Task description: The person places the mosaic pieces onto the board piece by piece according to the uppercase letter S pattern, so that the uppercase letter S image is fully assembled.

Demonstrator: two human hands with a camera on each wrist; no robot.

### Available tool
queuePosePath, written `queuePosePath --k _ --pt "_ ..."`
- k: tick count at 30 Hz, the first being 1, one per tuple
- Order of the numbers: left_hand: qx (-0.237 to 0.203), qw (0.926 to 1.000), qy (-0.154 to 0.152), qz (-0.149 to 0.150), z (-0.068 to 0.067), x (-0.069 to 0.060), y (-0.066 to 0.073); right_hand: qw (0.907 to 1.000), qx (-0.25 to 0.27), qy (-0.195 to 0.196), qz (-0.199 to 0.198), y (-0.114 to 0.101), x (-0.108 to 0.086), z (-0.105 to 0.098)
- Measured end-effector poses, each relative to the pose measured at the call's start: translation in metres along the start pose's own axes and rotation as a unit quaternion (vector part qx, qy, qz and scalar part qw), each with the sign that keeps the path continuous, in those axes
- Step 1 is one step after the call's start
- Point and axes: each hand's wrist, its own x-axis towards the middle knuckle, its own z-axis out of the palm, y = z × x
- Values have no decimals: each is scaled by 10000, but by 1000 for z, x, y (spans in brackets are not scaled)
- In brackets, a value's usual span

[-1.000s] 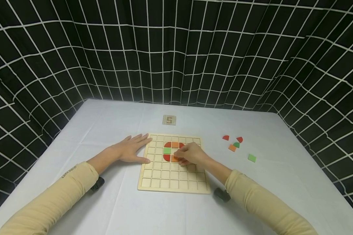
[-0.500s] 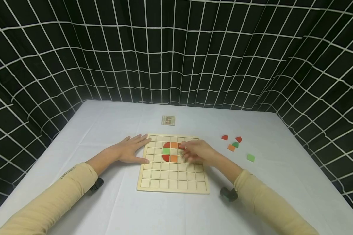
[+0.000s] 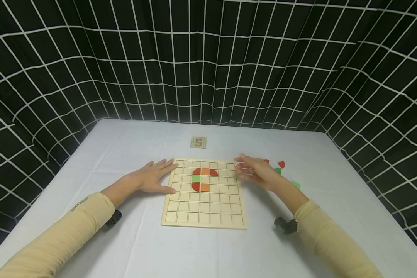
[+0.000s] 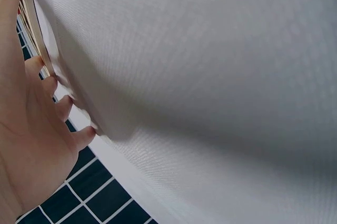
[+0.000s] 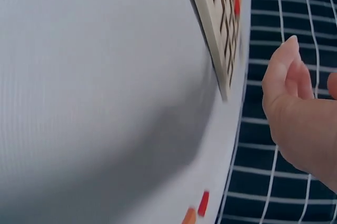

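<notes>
A square wooden grid board (image 3: 205, 208) lies on the white table. In its cells sit several flat pieces: red quarter-rounds (image 3: 195, 187), orange squares (image 3: 205, 187) and a light green square (image 3: 196, 178). My left hand (image 3: 153, 177) rests at the board's left edge, fingers spread, thumb and fingertips touching its rim. Off the board's upper right side, my right hand (image 3: 257, 172) hovers with loosely bent fingers and holds nothing visible. The right wrist view shows that hand (image 5: 305, 113) apart from the board's rim (image 5: 210, 40).
Loose pieces lie right of the board: a red quarter-round (image 3: 281, 164), a dark green one (image 3: 278, 170) and a light green square (image 3: 296, 185). The right hand partly covers this group. Behind the board lies a small pattern card (image 3: 198, 142). A black gridded curtain (image 3: 208, 69) surrounds the table.
My right hand has let go of the orange square in the board's lower row and moved right, off the board. The left hand has stayed in place.
</notes>
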Motion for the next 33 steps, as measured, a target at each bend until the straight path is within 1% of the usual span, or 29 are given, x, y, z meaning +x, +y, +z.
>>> queuePosePath --k 9,11,15,19,22,24,29,33 --pt "32 10000 0 9 0 0 -1 9977 646 113 -152 -3 -1 -40" --pt "42 10000 3 15 0 0 -1 9962 844 145 -148 -3 -2 -50" --pt "54 10000 1 19 -1 -1 0 9937 1073 310 -64 -3 -3 -67" --pt "72 10000 -30 -5 -2 0 0 9938 1005 472 -107 -2 -4 -84" --pt "68 10000 -19 -2 -1 1 -1 9949 851 511 -206 -1 -6 -96" --pt "75 10000 -13 6 -1 1 -1 9948 843 510 -237 0 -7 -104" --pt "57 10000 18 30 0 1 -1 9958 718 527 -229 3 -8 -121" --pt "49 10000 20 30 1 1 -2 9976 403 520 -204 5 -7 -130"
